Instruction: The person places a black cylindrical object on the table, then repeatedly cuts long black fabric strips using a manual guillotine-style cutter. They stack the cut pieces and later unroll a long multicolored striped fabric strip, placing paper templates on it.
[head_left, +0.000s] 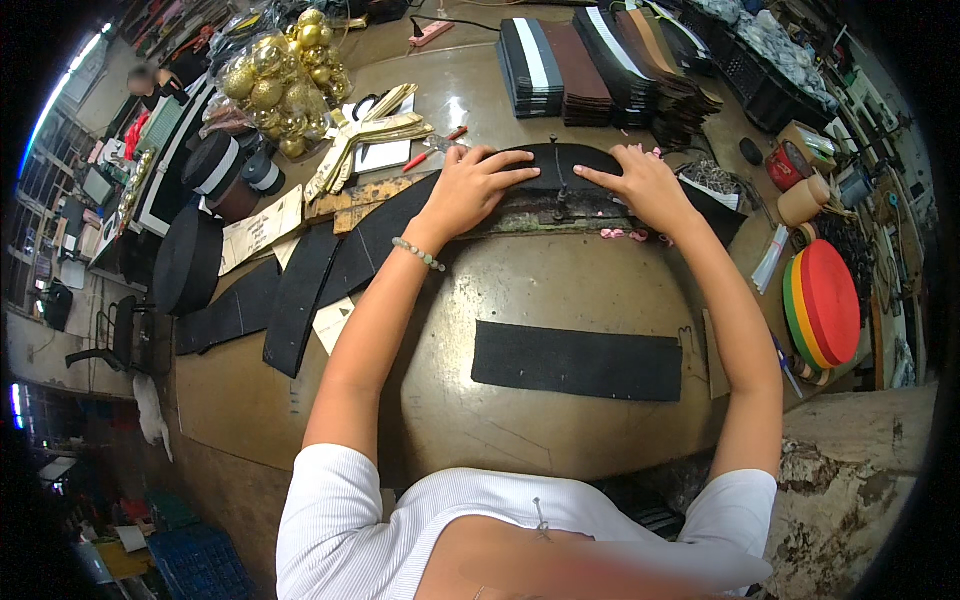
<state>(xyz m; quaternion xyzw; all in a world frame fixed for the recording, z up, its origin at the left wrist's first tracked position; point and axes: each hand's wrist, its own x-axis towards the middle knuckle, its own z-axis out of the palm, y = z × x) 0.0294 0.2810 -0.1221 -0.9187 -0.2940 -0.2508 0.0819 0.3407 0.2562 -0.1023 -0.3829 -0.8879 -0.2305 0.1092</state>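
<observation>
A long black fabric band (pixel 372 238) runs across the table and passes beneath both of my hands. My left hand (pixel 474 188) lies on it with fingers stretched to the right. On the band's other side rests my right hand (pixel 648 188), its thumb pointing left and its fingers apart. Between them stands a thin upright metal rod (pixel 562 192) at a worn cutting ledge (pixel 510 218). Closer to me, a cut rectangular black strip (pixel 578 361) lies flat on the table. Whatever is under my palms is hidden.
Stacks of coloured strips (pixel 585 75) stand at the back. Gold baubles in a bag (pixel 272 85), red-handled pliers (pixel 435 150) and rolls of black band (pixel 188 262) sit at left. A red, yellow and green roll (pixel 828 302) and a brown spool (pixel 803 200) are at right.
</observation>
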